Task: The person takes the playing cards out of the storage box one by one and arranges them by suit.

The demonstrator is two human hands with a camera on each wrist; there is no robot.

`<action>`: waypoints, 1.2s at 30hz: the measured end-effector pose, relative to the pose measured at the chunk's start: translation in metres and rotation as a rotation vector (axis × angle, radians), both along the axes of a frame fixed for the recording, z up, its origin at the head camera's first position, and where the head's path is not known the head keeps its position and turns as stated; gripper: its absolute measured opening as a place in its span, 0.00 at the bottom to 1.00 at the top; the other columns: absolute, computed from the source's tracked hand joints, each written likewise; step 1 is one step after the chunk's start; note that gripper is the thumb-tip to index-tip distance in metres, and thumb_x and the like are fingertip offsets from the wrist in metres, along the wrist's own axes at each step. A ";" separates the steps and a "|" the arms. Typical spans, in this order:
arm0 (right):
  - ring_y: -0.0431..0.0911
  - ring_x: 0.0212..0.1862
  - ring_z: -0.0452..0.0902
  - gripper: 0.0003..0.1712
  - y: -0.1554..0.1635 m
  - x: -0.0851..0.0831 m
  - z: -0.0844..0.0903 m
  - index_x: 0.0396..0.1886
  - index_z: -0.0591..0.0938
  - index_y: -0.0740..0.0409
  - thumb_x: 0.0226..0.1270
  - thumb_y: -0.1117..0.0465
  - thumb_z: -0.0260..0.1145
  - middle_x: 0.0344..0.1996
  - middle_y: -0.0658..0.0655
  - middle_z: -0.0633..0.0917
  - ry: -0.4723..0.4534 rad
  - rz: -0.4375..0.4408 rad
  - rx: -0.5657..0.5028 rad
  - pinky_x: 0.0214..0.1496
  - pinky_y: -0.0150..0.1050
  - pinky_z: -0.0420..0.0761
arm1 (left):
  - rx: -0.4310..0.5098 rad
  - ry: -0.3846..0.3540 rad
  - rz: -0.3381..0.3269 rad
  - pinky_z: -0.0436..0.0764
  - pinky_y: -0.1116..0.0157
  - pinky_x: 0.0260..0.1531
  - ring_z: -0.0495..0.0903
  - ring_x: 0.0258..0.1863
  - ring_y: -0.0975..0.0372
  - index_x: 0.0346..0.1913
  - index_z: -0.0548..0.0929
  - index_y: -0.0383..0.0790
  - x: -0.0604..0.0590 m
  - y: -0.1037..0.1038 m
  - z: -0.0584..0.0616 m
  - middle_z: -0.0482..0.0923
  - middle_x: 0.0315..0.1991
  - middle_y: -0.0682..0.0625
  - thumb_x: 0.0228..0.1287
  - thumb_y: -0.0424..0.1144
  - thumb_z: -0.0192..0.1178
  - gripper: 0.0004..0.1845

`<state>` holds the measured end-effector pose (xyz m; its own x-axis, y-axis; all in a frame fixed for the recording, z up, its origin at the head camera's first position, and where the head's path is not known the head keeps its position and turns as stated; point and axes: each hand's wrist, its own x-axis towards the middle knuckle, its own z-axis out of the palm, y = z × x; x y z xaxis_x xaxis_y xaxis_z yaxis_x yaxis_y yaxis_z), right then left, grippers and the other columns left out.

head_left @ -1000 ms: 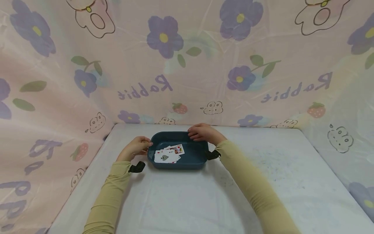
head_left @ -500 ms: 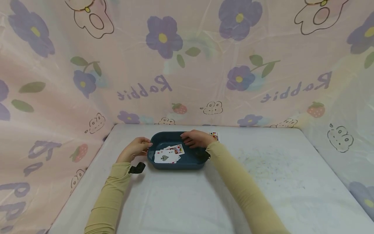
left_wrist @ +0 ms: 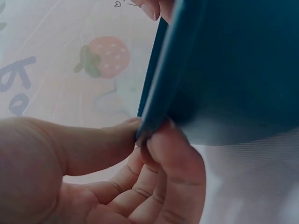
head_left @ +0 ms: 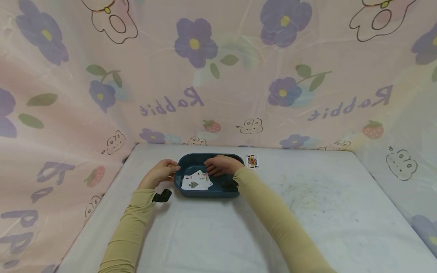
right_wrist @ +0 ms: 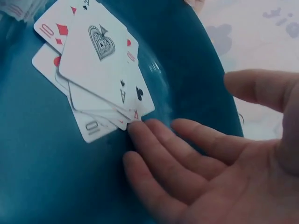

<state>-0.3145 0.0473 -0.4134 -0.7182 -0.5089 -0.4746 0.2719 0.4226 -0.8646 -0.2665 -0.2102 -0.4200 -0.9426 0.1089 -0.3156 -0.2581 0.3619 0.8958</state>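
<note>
A dark teal tray [head_left: 218, 192] sits near the back of the white table [head_left: 218, 235]. Several playing cards [head_left: 195, 181] lie in a loose pile inside it, an ace of spades [right_wrist: 100, 60] on top. My left hand [head_left: 160, 173] pinches the tray's left rim [left_wrist: 156, 105] between thumb and fingers. My right hand [head_left: 219, 165] reaches into the tray, fingers straight, and its fingertips [right_wrist: 140, 133] touch the corner of the card pile. One more card [head_left: 252, 161] lies face up on the table just right of the tray.
Pink flower-print sheeting [head_left: 218, 76] walls in the table at the back and on both sides. Black wrist straps [head_left: 162, 195] show on both sleeves. The table's front and right parts [head_left: 324, 212] hold nothing else in view.
My right hand has moved from the tray's far right rim leftward into the tray, down to the cards. That uncovered the single card on the table. The left hand has stayed on the rim.
</note>
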 end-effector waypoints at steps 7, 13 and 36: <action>0.57 0.54 0.77 0.30 -0.010 0.003 -0.001 0.62 0.71 0.71 0.70 0.53 0.58 0.52 0.67 0.80 -0.001 0.074 0.010 0.59 0.50 0.72 | -0.018 0.002 -0.001 0.79 0.66 0.30 0.75 0.33 0.58 0.54 0.68 0.28 -0.001 0.000 0.000 0.73 0.39 0.41 0.72 0.36 0.53 0.16; 0.57 0.52 0.78 0.26 -0.014 0.003 -0.001 0.60 0.73 0.69 0.71 0.54 0.58 0.50 0.66 0.81 0.009 0.085 0.042 0.57 0.49 0.73 | -0.021 0.000 0.003 0.80 0.65 0.31 0.75 0.33 0.57 0.53 0.68 0.28 -0.001 0.001 0.002 0.73 0.39 0.41 0.72 0.35 0.53 0.15; 0.49 0.39 0.81 0.06 -0.010 0.003 0.000 0.39 0.84 0.62 0.64 0.65 0.65 0.35 0.54 0.84 0.164 0.157 0.253 0.43 0.43 0.78 | -0.009 -0.002 0.005 0.79 0.66 0.30 0.74 0.31 0.60 0.53 0.68 0.29 -0.002 0.001 -0.003 0.73 0.37 0.44 0.71 0.36 0.54 0.15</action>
<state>-0.3110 0.0377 -0.4130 -0.7178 -0.5005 -0.4841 0.0522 0.6546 -0.7541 -0.2683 -0.2092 -0.4229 -0.9426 0.1013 -0.3182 -0.2614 0.3687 0.8920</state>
